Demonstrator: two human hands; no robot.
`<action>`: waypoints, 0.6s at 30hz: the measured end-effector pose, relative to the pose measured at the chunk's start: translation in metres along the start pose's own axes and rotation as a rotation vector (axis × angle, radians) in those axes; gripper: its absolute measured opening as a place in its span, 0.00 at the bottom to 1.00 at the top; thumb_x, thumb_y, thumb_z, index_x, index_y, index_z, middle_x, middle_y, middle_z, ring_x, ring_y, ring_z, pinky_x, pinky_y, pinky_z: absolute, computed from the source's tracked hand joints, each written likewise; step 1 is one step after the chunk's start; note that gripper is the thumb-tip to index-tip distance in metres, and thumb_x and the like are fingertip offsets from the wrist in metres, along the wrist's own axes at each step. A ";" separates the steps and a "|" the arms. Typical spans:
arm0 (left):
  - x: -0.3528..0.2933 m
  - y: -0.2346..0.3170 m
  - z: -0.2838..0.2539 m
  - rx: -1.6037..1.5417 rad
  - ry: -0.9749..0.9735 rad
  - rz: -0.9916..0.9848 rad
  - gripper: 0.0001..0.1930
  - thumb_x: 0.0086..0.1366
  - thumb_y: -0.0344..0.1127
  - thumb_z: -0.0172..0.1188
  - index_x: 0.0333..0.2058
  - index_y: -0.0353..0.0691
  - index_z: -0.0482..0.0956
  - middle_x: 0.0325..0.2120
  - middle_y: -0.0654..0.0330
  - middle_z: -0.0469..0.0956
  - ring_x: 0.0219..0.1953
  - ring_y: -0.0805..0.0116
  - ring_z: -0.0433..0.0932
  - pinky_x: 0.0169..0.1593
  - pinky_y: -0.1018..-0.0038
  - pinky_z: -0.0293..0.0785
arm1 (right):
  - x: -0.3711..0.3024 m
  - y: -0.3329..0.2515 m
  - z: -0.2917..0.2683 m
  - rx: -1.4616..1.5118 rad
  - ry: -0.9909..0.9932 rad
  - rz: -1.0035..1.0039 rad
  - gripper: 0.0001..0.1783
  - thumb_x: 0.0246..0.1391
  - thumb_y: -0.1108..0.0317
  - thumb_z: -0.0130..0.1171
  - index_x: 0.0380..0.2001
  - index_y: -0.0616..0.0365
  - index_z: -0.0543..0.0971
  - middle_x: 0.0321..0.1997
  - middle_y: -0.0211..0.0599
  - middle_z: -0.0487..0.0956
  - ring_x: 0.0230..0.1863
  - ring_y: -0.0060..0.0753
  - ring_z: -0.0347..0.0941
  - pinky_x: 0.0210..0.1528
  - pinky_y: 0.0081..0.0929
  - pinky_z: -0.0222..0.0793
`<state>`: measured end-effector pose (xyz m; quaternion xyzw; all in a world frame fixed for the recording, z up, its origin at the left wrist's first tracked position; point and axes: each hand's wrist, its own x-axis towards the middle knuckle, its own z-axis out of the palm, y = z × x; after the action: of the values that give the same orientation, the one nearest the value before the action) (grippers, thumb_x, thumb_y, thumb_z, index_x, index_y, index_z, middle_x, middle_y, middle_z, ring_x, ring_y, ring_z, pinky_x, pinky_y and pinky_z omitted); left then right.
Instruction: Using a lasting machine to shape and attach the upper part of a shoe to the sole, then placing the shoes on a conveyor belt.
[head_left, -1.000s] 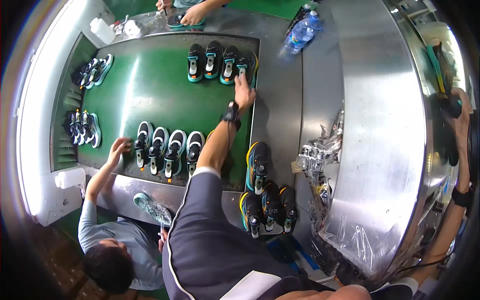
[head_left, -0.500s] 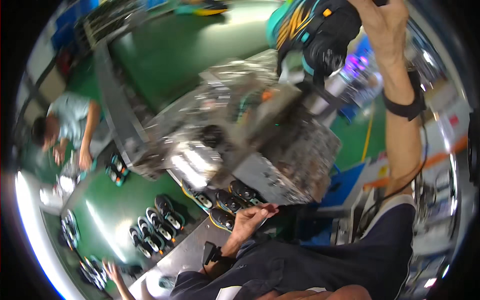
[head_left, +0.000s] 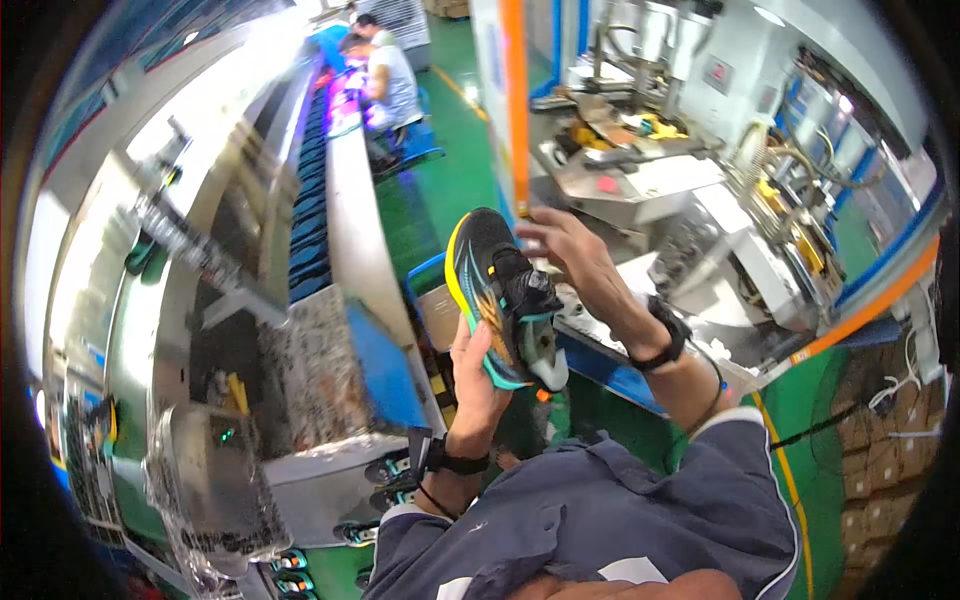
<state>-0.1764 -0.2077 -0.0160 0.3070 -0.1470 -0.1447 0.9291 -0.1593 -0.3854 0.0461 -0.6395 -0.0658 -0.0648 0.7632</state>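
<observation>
A black running shoe [head_left: 482, 265] with a yellow-to-teal sole and orange stripes is held up in front of my chest. Its toe points away from me. My left hand [head_left: 478, 385] grips it from below, thumb on the side near the heel. A pale greyish piece [head_left: 541, 345] shows at the heel opening; I cannot make out what it is. At the right of the shoe, close to its laces, my right hand [head_left: 580, 255] has its fingers loosely stretched and slightly blurred. Whether the fingertips touch the shoe is unclear.
Left of me runs a conveyor machine [head_left: 345, 230], with a foil-wrapped housing [head_left: 215, 490] nearer. More shoes [head_left: 290, 570] stand low on the left. A workstation [head_left: 690, 175] behind an orange-edged frame [head_left: 515, 100] is at right. A seated person [head_left: 390, 85] works farther off.
My view has swung to the right. The shoe, formerly high up in my right hand, is now lower and in my left hand. The right hand has come down beside it.
</observation>
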 end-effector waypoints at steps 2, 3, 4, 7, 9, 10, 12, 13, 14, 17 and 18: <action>0.018 -0.054 0.027 0.187 0.048 -0.048 0.25 0.65 0.37 0.53 0.58 0.35 0.62 0.49 0.55 0.73 0.50 0.62 0.75 0.54 0.67 0.71 | -0.053 0.023 -0.072 0.116 0.040 -0.028 0.44 0.55 0.37 0.53 0.63 0.59 0.59 0.54 0.39 0.72 0.48 0.29 0.72 0.45 0.27 0.71; 0.025 -0.082 0.041 0.267 0.057 -0.097 0.24 0.64 0.35 0.55 0.57 0.35 0.64 0.47 0.56 0.74 0.49 0.65 0.74 0.53 0.69 0.70 | -0.079 0.032 -0.100 0.167 0.053 -0.033 0.44 0.54 0.36 0.53 0.63 0.59 0.60 0.51 0.35 0.74 0.47 0.23 0.72 0.40 0.20 0.71; 0.030 -0.110 0.051 0.394 0.027 -0.081 0.26 0.64 0.34 0.56 0.59 0.34 0.63 0.48 0.57 0.74 0.49 0.68 0.73 0.53 0.71 0.69 | -0.098 0.039 -0.122 0.003 0.159 -0.058 0.50 0.49 0.32 0.57 0.64 0.57 0.60 0.51 0.35 0.74 0.45 0.20 0.72 0.40 0.19 0.71; 0.044 -0.190 0.103 0.687 -0.190 -0.112 0.33 0.63 0.36 0.59 0.63 0.30 0.57 0.52 0.53 0.70 0.52 0.67 0.70 0.57 0.73 0.65 | -0.133 0.053 -0.184 -0.324 0.668 -0.044 0.37 0.40 0.64 0.71 0.56 0.60 0.69 0.44 0.34 0.77 0.41 0.22 0.72 0.44 0.21 0.70; 0.059 -0.242 0.123 0.794 -0.409 -0.095 0.34 0.65 0.39 0.58 0.64 0.31 0.55 0.57 0.49 0.66 0.57 0.64 0.67 0.59 0.71 0.64 | -0.160 0.061 -0.238 -0.279 0.842 -0.055 0.33 0.38 0.72 0.68 0.53 0.60 0.71 0.41 0.34 0.77 0.41 0.23 0.72 0.47 0.23 0.69; 0.067 -0.265 0.128 0.715 -0.444 -0.249 0.35 0.66 0.41 0.58 0.65 0.33 0.53 0.60 0.45 0.63 0.61 0.61 0.64 0.60 0.69 0.63 | -0.174 0.063 -0.264 -0.184 0.889 -0.084 0.33 0.38 0.72 0.68 0.52 0.60 0.72 0.41 0.33 0.77 0.40 0.23 0.72 0.47 0.22 0.69; 0.087 -0.313 0.141 0.682 -0.484 -0.396 0.35 0.66 0.43 0.57 0.65 0.33 0.53 0.60 0.42 0.63 0.61 0.59 0.65 0.61 0.68 0.63 | -0.202 0.055 -0.310 -0.258 0.992 -0.122 0.31 0.37 0.74 0.69 0.50 0.60 0.73 0.41 0.31 0.76 0.39 0.22 0.71 0.46 0.22 0.68; 0.097 -0.335 0.156 0.670 -0.472 -0.484 0.35 0.66 0.43 0.56 0.65 0.32 0.53 0.60 0.42 0.63 0.60 0.58 0.65 0.61 0.68 0.63 | -0.216 0.041 -0.327 -0.176 1.038 -0.097 0.29 0.38 0.74 0.68 0.49 0.61 0.74 0.41 0.32 0.76 0.39 0.22 0.71 0.46 0.22 0.68; 0.114 -0.362 0.160 0.655 -0.516 -0.554 0.36 0.66 0.44 0.57 0.65 0.32 0.51 0.60 0.41 0.62 0.60 0.57 0.66 0.60 0.68 0.64 | -0.228 0.035 -0.346 -0.235 1.104 -0.084 0.29 0.38 0.73 0.67 0.49 0.61 0.74 0.41 0.32 0.76 0.39 0.23 0.72 0.46 0.22 0.68; 0.159 -0.454 0.185 0.702 -0.528 -0.574 0.44 0.61 0.47 0.63 0.64 0.26 0.48 0.60 0.38 0.61 0.58 0.57 0.68 0.54 0.70 0.69 | -0.256 0.021 -0.390 -0.363 1.277 -0.131 0.30 0.39 0.72 0.64 0.50 0.63 0.72 0.41 0.34 0.76 0.40 0.24 0.72 0.46 0.23 0.69; 0.179 -0.494 0.179 0.750 -0.431 -0.425 0.40 0.60 0.47 0.63 0.62 0.27 0.56 0.56 0.42 0.68 0.53 0.60 0.73 0.48 0.69 0.72 | -0.254 0.010 -0.394 -0.385 1.297 -0.114 0.30 0.40 0.72 0.64 0.51 0.63 0.72 0.41 0.35 0.76 0.40 0.25 0.72 0.46 0.23 0.69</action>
<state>-0.1657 -0.7467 -0.1483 0.6072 -0.3121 -0.3289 0.6525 -0.4005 -0.7675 -0.0785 -0.5912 0.3844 -0.4862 0.5161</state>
